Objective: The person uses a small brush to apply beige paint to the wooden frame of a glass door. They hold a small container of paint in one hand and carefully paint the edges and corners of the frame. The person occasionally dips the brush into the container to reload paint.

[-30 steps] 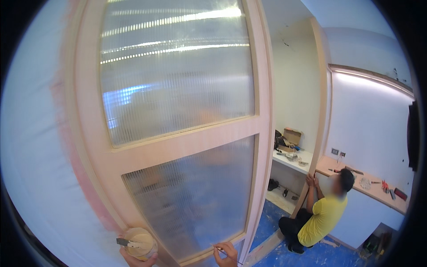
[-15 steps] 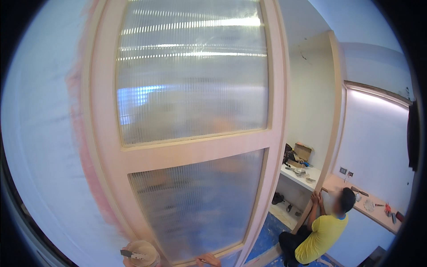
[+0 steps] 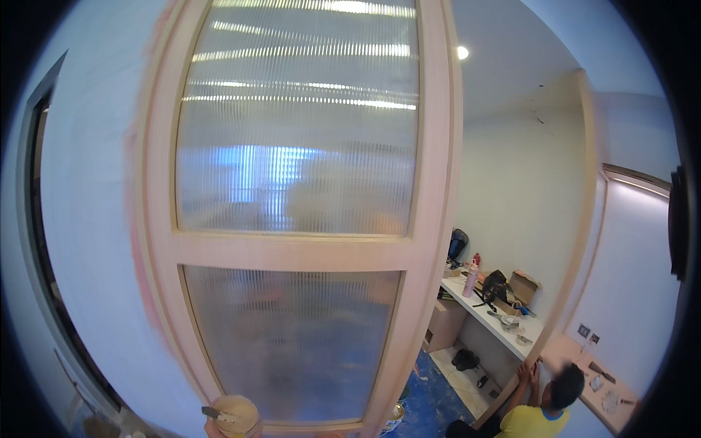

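My left hand [image 3: 213, 429], mostly cut off by the lower edge, grips a round tub [image 3: 252, 431] of pale pinkish paste. A putty knife [image 3: 219, 414] smeared with the paste rests across the tub's mouth, its dark end jutting out to the left. Just a sliver of what looks like my right hand [image 3: 328, 435] shows at the lower edge, its fingers hidden. In front of me rises a pale pink wooden frame [image 3: 292, 252] holding an upper ribbed glass pane [image 3: 299, 124] and a lower ribbed pane [image 3: 292, 336].
A crouching co-worker [image 3: 537, 420] in a yellow shirt holds both hands against a wooden post [image 3: 569, 277] at right. Behind stands a white shelf [image 3: 485, 321] bearing a pink bottle, a bag and tools. Blue sheeting [image 3: 438, 387] covers the floor; a pink ledge [image 3: 606, 401] carries more tools.
The view has shifted, showing more of the shelf at right and a dark opening at left. My right hand, earlier holding a thin tool by the lower pane, has dropped almost out of view.
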Available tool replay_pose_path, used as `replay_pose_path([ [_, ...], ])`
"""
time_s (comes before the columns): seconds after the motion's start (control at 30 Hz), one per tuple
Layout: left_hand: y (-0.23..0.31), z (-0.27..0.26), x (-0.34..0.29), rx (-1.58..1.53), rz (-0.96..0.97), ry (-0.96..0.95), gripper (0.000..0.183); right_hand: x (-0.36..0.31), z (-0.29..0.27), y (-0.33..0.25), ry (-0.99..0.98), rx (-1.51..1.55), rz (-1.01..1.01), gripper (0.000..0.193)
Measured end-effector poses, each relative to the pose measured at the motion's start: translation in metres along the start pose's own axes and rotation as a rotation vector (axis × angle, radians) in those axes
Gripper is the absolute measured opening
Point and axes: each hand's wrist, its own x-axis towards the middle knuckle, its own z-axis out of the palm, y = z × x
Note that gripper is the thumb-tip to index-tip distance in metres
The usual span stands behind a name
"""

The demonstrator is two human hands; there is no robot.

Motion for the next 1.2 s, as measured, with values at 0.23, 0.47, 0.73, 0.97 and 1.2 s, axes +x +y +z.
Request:
replay_pose_path([
  [0.23,0.005,0.049,-0.073,-0.218,-0.177,0.020,0.080,-0.020,-0.082,0.004,-0.040,0.012,-0.020,0.016],
  [0.47,0.056,0.081,-0.121,0.038,-0.056,0.207,0.081,-0.021,-0.102,-0.006,-0.414,0.505,0.318,0.033],
  [0.73,0.057,0.092,-0.168,0.326,-0.034,0.099,0.087,0.014,-0.091,-0.084,-0.715,1.421,0.472,0.075],
  [0.97,0.054,0.062,-0.192,0.197,-0.043,0.059,0.094,0.033,-0.082,-0.112,-1.091,1.399,0.518,0.106],
  [1.2,0.036,0.021,-0.206,0.270,-0.061,0.007,0.125,0.024,-0.056,-0.107,-1.119,1.097,0.549,0.110],
])
